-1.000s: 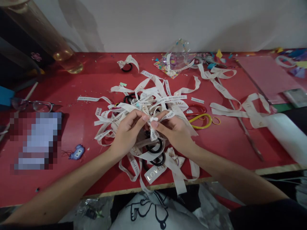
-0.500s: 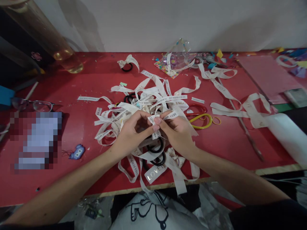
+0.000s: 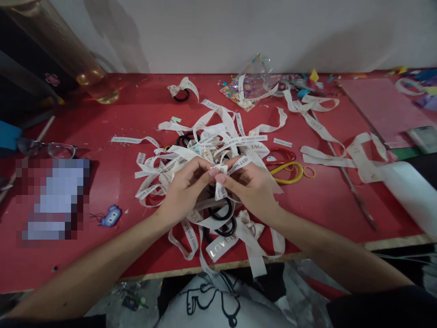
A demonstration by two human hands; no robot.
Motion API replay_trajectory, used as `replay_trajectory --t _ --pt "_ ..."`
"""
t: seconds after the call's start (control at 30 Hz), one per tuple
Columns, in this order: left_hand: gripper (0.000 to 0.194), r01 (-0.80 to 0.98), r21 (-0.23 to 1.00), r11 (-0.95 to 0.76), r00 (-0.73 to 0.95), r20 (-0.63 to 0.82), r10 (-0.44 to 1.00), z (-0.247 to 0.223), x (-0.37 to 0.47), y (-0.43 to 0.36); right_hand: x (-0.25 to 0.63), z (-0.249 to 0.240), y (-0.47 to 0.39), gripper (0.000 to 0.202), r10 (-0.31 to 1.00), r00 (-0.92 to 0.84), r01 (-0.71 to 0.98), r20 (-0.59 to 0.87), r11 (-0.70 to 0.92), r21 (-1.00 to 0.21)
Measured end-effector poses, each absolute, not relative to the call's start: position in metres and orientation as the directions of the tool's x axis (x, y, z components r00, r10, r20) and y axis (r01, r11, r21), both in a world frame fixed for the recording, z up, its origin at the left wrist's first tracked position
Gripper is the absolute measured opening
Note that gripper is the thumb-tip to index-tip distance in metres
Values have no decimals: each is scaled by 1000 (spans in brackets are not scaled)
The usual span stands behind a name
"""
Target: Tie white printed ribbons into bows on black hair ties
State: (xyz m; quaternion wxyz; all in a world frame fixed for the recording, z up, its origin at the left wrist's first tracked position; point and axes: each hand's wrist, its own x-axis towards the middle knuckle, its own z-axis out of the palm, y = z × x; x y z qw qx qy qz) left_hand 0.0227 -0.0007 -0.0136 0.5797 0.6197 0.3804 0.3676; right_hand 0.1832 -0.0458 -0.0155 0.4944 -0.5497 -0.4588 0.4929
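Note:
Both my hands meet over a heap of printed white ribbons (image 3: 191, 237). My left hand (image 3: 187, 182) pinches a narrow white ribbon (image 3: 221, 191) lettered in black, thumb against fingers. Close beside it, my right hand (image 3: 254, 182) grips the same ribbon, one end of which sticks up over its fingers. The ribbon looks folded or knotted between the fingertips; the exact shape is partly hidden. Just below the hands lie black hair ties (image 3: 223, 209) among the ribbons. A wider ribbon piece reading "LOVE IS" (image 3: 221, 247) rests near the table's front edge.
Yellow-handled scissors (image 3: 290, 173) lie right of the heap. A hair tie with a bow (image 3: 180, 91) sits behind it. At left are a phone (image 3: 58, 200), glasses (image 3: 51, 149) and a small blue trinket (image 3: 111, 216). A tall bottle (image 3: 99, 86) stands back left; a thin rod (image 3: 355, 196) lies right.
The fingertips have shifted slightly, with both thumbs now side by side on the ribbon. Its lower end has tilted a little. The heap stays as it was.

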Motion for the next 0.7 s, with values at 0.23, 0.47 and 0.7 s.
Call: replay_trajectory --t 0.23,0.47,0.7 --pt "23 12 1000 -18 424 11 905 -15 23 -2 184 -18 -43 37 992 76 6 -103 -103 -995" --pt "21 -4 1000 -14 472 15 882 -18 23 -2 185 -18 -45 31 989 135 -18 -67 -65 -998" --pt "22 -3 1000 -30 423 28 906 -17 22 0 188 -15 -44 21 999 42 -14 1 2 -1000"
